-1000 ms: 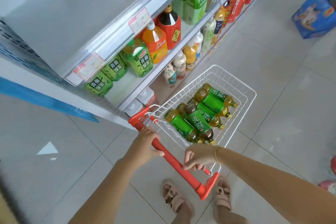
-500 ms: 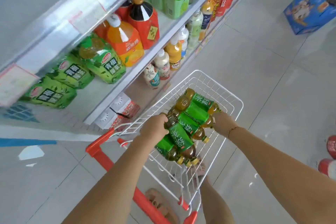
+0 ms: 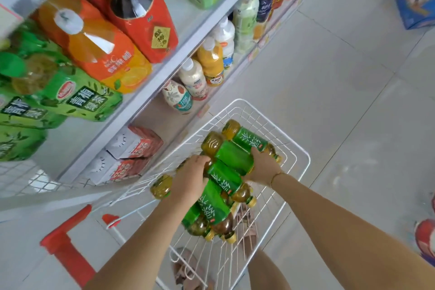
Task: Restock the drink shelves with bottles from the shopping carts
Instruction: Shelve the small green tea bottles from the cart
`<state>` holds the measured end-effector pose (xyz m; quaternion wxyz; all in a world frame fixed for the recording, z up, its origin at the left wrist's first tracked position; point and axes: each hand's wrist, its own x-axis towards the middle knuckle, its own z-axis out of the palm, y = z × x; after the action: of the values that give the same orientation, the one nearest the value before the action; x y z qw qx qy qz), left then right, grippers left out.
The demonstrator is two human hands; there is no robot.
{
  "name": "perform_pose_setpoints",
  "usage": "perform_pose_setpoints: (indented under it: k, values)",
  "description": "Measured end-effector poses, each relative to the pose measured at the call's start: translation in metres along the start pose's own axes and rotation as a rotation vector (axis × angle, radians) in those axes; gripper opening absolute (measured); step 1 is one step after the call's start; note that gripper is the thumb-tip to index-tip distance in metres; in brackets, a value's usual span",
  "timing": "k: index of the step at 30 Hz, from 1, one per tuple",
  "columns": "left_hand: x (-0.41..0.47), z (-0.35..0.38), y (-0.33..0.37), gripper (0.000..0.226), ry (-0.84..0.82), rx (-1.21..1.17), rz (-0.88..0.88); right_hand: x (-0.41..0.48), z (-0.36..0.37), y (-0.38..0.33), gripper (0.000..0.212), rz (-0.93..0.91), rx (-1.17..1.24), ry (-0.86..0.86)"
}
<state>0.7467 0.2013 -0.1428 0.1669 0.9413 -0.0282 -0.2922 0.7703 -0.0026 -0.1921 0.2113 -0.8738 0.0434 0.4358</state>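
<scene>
Leftward, the drink shelves (image 3: 164, 73) run from near to far, loaded with big bottles: green-labelled ones (image 3: 77, 99) nearest, then an orange one (image 3: 98, 54) and a red one (image 3: 146, 28). Smaller pale and yellow bottles (image 3: 193, 80) and red-and-white cartons (image 3: 134, 146) sit on the bottom tier. Pale tiled floor (image 3: 329, 77) spreads to the right, with a blue box (image 3: 414, 0) at the far right edge.

A white wire shopping cart (image 3: 292, 142) stands just beside the shelves, its red handle (image 3: 68, 254) at the near left. Inside the basket lie the green tea bottles (image 3: 223, 176), amber drinks with green labels, bunched side by side on their sides. The left hand (image 3: 190, 181) curls over the left of the bunch, its grip closed on the bottles. The right hand (image 3: 263, 167), on the far right of the bunch, wraps its fingers around bottles toward their cap ends, so that grip holds them too. A thin bracelet (image 3: 276, 176) circles the right wrist.
</scene>
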Motion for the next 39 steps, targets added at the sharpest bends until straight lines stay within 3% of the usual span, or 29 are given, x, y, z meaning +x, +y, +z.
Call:
perform_pose_setpoints:
  k: [3,7,10,14,15,17,19,20,22,24,27,30,33,39]
  values:
    - [0.011,-0.011,0.006,0.074,0.117,0.016,0.146,-0.015,-0.03,-0.004,0.058,-0.097,-0.021,-0.096]
    - [0.035,-0.026,0.02,0.084,-0.093,-0.013,0.295,-0.031,-0.08,-0.009,0.045,-0.122,-0.034,-0.315]
    - [0.042,-0.035,0.029,0.08,-0.265,-0.074,0.235,-0.034,-0.107,-0.015,0.055,-0.172,-0.163,-0.402]
    - [0.03,-0.041,0.029,0.072,-0.282,-0.098,0.174,-0.04,-0.136,-0.031,0.071,-0.223,-0.263,-0.457]
    - [0.024,-0.045,0.025,0.069,-0.251,-0.122,0.136,-0.041,-0.14,-0.036,0.073,-0.23,-0.182,-0.439]
    - [0.01,-0.054,0.012,0.063,-0.151,-0.215,0.013,-0.037,-0.14,-0.045,0.064,-0.203,0.213,-0.308]
    - [-0.004,-0.064,-0.002,0.058,-0.032,-0.32,-0.108,-0.031,-0.126,-0.055,0.052,-0.131,0.563,0.01]
    - [-0.011,-0.068,-0.009,0.057,0.019,-0.373,-0.153,-0.032,-0.113,-0.059,0.044,-0.134,0.589,0.179]
    - [-0.025,-0.075,-0.017,0.056,0.112,-0.467,-0.222,-0.035,-0.08,-0.064,0.021,-0.24,0.466,0.34]
    - [-0.037,-0.08,-0.022,0.056,0.182,-0.528,-0.256,-0.041,-0.043,-0.065,0.017,-0.468,0.182,0.211]
    - [-0.055,-0.084,-0.028,0.053,0.252,-0.611,-0.288,-0.042,0.006,-0.069,0.054,-0.79,-0.365,-0.118]
    - [-0.068,-0.085,-0.037,0.047,0.276,-0.691,-0.297,-0.034,0.034,-0.083,0.071,-0.967,-0.75,-0.253]
    - [-0.079,-0.079,-0.042,0.042,0.267,-0.749,-0.312,-0.019,0.04,-0.091,0.067,-1.04,-0.955,-0.221]
    - [-0.092,-0.073,-0.035,0.027,0.201,-0.922,-0.385,-0.005,0.035,-0.114,0.037,-1.135,-1.15,-0.091]
